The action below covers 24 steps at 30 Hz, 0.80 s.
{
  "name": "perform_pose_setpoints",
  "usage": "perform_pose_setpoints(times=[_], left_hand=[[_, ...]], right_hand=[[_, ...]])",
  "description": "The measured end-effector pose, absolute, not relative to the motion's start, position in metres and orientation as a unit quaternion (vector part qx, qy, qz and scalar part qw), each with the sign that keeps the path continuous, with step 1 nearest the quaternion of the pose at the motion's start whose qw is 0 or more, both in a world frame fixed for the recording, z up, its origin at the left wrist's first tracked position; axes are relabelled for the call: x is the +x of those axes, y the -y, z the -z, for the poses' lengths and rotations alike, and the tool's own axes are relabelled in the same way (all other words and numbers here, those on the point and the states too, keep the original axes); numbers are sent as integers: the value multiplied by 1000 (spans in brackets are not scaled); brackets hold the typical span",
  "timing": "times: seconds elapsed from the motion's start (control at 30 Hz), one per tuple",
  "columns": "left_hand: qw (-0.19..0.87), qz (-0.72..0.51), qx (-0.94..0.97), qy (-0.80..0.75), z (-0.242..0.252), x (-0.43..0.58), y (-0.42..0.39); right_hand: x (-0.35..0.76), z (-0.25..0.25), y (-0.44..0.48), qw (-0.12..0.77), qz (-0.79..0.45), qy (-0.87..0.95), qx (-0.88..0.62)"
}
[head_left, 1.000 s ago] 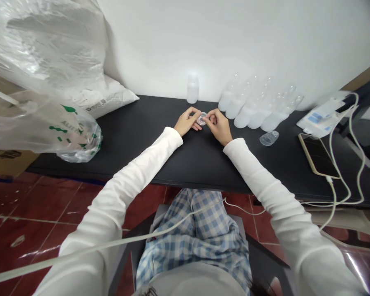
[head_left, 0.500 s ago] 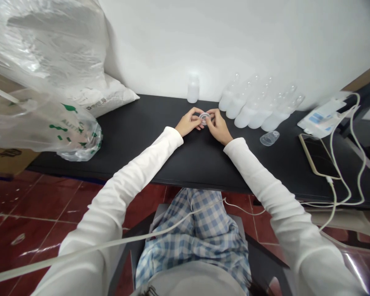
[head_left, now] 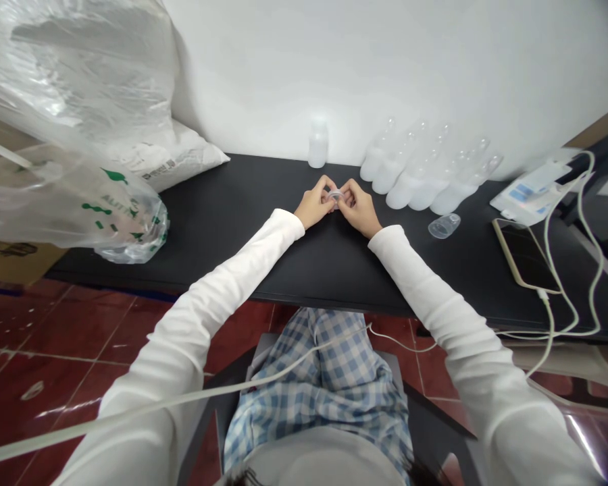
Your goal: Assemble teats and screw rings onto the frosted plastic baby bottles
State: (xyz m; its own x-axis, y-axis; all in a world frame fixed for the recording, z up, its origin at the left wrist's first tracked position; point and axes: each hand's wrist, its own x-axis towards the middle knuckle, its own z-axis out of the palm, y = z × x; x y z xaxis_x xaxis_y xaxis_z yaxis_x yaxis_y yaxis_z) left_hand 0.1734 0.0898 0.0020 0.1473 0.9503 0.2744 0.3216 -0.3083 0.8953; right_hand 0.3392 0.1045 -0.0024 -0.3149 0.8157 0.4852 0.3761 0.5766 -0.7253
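A small translucent bottle collar ring (head_left: pixel 336 193) is pinched between my hands above the black table (head_left: pixel 304 263). My left hand (head_left: pixel 314 206) closes its thumb and fingers on the ring's left side. On the opposite side, my right hand (head_left: pixel 361 210) grips it the same way. Fingers partly hide the ring, and whether a teat sits in it I cannot make out. Behind my hands, an uncapped frosted bottle (head_left: pixel 318 145) stands upright by the wall. Several baby bottles (head_left: pixel 405 187) with clear domed caps stand to the right. A loose clear cap (head_left: pixel 444 226) lies in front of them.
A phone (head_left: pixel 527 255) with a white charging cable (head_left: pixel 551 324) lies at the right, near a white-and-blue packet (head_left: pixel 529 196). Large plastic sacks (head_left: pixel 91 81) and a green-printed bag (head_left: pixel 116 209) fill the left end. Another cable (head_left: pixel 243 386) crosses over my lap.
My left hand has shifted slightly right, closer to my right hand. The ring has tilted and shows less of its round face. Both hands keep hold of it.
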Motion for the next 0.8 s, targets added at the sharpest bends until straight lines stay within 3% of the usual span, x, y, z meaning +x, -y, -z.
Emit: perform_pose_setpoints(times=[0.8], left_hand=[[419,-463,624,-471,-6,174,-91]], right_hand=[[339,9,-112,434,-296,749,-403]])
